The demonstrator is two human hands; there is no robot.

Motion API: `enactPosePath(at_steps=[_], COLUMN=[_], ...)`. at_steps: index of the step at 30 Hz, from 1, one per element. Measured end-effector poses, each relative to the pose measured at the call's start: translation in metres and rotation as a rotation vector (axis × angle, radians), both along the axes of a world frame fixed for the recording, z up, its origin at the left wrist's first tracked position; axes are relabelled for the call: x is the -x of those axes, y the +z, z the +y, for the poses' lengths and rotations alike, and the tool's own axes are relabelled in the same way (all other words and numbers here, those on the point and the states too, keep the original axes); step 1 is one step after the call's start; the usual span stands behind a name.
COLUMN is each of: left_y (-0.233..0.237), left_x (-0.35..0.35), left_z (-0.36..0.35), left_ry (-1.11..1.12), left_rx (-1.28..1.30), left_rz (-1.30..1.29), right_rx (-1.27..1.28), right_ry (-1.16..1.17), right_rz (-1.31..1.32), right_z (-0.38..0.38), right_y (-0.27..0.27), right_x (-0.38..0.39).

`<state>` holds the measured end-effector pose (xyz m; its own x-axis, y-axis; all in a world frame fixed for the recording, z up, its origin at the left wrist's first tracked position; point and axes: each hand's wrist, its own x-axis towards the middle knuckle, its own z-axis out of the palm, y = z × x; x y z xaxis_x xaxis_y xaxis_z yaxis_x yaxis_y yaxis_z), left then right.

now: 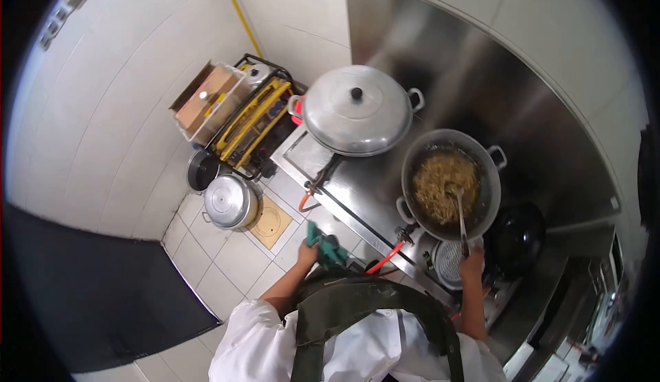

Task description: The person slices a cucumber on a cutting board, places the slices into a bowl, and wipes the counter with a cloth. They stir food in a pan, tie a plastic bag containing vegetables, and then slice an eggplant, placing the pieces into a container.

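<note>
Two hands are at work at the stove. The right hand (pixel 471 264) has its fingers closed round the long handle of a spatula (pixel 459 210), whose blade sits in the noodles (pixel 440 184) inside the wok (pixel 492 176), on the right burner of the steel surface (pixel 357 193). The left hand (pixel 307 254), near the front edge, has its fingers clamped on a green cloth (pixel 326 244). Stirring the noodles looks to be the step in hand. A next move would likely call for steadying the wok by its near handle with the cloth. To the far left stands a lidded pot (pixel 357 110).
</note>
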<state>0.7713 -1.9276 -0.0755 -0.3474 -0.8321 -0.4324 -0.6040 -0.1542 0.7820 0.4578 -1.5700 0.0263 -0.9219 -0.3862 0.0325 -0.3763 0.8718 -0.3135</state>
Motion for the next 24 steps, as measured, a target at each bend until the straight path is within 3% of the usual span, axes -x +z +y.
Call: enactPosePath(at_steps=[1, 2, 6, 8, 10, 12, 15, 18, 20, 24], left_y=[-0.022, -0.042, -0.043, -0.041, -0.046, -0.068, -0.071, -0.084, -0.084, -0.090], left_x=[-0.027, -0.056, -0.135, -0.165, -0.180, -0.192, -0.192, -0.208, -0.223, -0.253], left_z=[-0.013, -0.026, -0.061, -0.080, -0.100, -0.129, -0.169, -0.211, -0.228, -0.251], left_ry=[0.029, 0.048, 0.172, 0.196, 0.172, 0.050, 0.011, 0.046, 0.094, 0.161], left_rx=[0.086, 0.171, 0.126, 0.042, 0.036, 0.067, 0.015, 0.029, 0.081, 0.039], left_rz=[-0.079, -0.166, -0.463, -0.474, -0.536, -0.607, -0.418, -0.197, -0.270, -0.358], right_rx=[-0.030, 0.128, 0.690, 0.681, 0.565, 0.443, 0.198, 0.058, -0.015, -0.118], right_ry=[-0.022, 0.049, 0.316, 0.548, 0.672, 0.602, 0.395, 0.194, 0.079, 0.065], right_rz=[0.006, -0.036, -0.253, -0.129, -0.070, -0.059, -0.017, -0.034, -0.163, -0.080], right_z=[-0.010, -0.031, -0.175, -0.258, -0.335, -0.411, -0.490, -0.532, -0.549, -0.562], right_y=[0.030, 0.060, 0.161, 0.204, 0.194, 0.158, 0.120, 0.109, 0.117, 0.094], right_x=[-0.005, -0.006, 0.004, 0.002, 0.026, 0.061, 0.100, 0.117, 0.114, 0.127])
